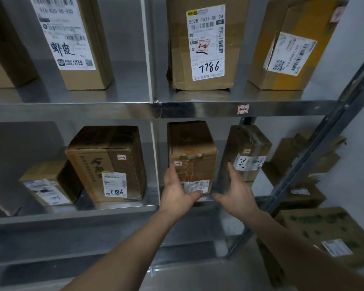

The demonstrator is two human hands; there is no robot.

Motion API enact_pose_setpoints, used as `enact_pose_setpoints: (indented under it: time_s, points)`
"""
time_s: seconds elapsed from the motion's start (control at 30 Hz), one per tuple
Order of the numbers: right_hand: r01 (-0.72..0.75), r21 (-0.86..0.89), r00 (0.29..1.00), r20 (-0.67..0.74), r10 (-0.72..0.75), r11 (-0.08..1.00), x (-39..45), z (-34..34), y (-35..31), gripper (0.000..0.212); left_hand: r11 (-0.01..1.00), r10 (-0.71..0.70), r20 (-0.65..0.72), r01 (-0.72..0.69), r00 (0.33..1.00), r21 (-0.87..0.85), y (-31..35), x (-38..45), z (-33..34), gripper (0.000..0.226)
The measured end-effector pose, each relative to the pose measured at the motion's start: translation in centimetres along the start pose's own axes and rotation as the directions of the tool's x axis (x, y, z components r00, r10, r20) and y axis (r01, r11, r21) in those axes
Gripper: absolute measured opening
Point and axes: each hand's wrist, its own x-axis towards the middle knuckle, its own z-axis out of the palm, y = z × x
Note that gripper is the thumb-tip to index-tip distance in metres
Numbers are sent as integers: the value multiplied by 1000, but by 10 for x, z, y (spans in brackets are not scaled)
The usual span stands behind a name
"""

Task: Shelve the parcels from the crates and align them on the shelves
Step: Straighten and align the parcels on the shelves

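Observation:
A tall brown cardboard parcel (pixel 194 152) with torn tape stands upright on the lower metal shelf (pixel 122 210), just right of the divider. My left hand (pixel 177 191) lies against its lower left front, fingers straight up the left edge and thumb across the white label. My right hand (pixel 235 192) is open beside the parcel's right side, fingers spread, and I cannot tell whether it touches. Right of it stands another taped parcel (pixel 248 152) with a white label.
The lower shelf also carries a large box (pixel 107 162) marked 7786 and a small box (pixel 48 183). On the upper shelf (pixel 198 109) stand several labelled parcels (pixel 202 45). A grey upright post (pixel 315 156) rises at right, with stacked boxes (pixel 328 234) beyond it.

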Motion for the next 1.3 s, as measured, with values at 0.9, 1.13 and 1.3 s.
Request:
enact_pose_setpoints:
  time_s: [0.9, 1.13, 1.3]
  points:
    - [-196, 346, 972, 194, 134, 918, 123, 34, 8, 59, 905, -389, -88, 363, 917, -221, 3, 100, 22, 55]
    - [-144, 304, 979, 185, 90, 942, 142, 34, 8, 58, 898, -396, -91, 365, 914, -245, 0, 118, 23, 55]
    - [-148, 286, 977, 192, 94, 947, 145, 35, 8, 61, 901, -393, -102, 361, 914, -240, -2, 122, 24, 55]
